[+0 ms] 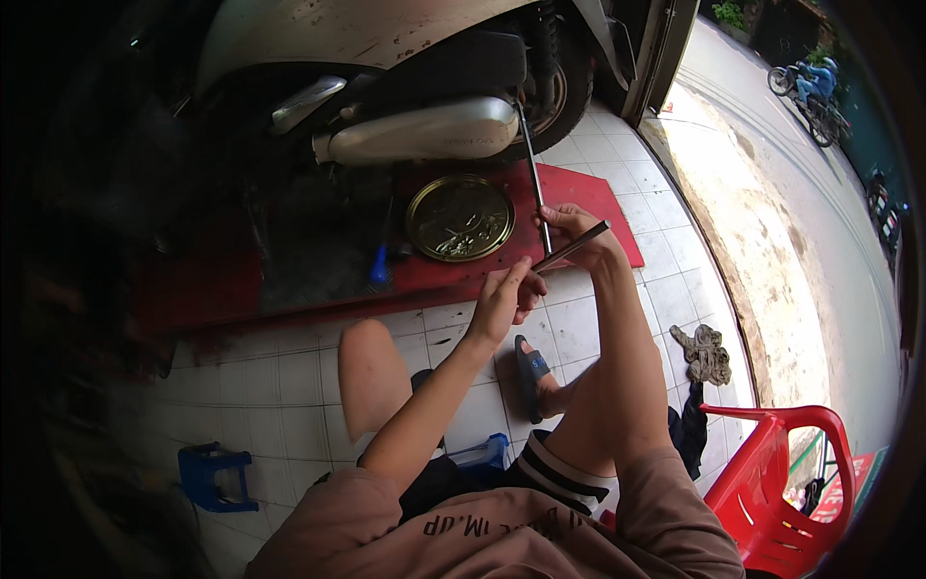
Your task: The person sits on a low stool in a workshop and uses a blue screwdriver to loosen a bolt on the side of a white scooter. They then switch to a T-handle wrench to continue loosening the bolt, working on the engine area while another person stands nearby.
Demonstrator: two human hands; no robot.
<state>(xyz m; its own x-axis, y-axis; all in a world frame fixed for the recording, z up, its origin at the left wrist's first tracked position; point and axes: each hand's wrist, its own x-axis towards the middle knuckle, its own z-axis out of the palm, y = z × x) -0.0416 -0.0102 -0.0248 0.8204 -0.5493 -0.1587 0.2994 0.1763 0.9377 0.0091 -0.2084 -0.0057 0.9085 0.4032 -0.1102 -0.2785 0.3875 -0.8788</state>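
A long metal wrench [534, 174] reaches from beside the scooter's wheel down to my hands, where a thicker cross bar [590, 236] lies slantwise at its near end. My right hand [579, 236] is closed around the shaft, thumb and finger on it just above the cross bar. At the cross bar's lower left end is my left hand [503, 299], thumb and fingers closed on it. Whether shaft and cross bar are joined is hard to see. The silver muffler [424, 133] of the scooter [357, 39] lies just beyond, in front of the tyre [576, 87].
A round gold tray [417, 232] with small metal parts sits on the red platform [588, 193], beside a blue-handled tool [380, 267]. Blue stools [218, 477], a red chair [772, 482] and a crumpled rag [704, 354] stand or lie on the tiles. A motorbike rider [818, 82] is outside.
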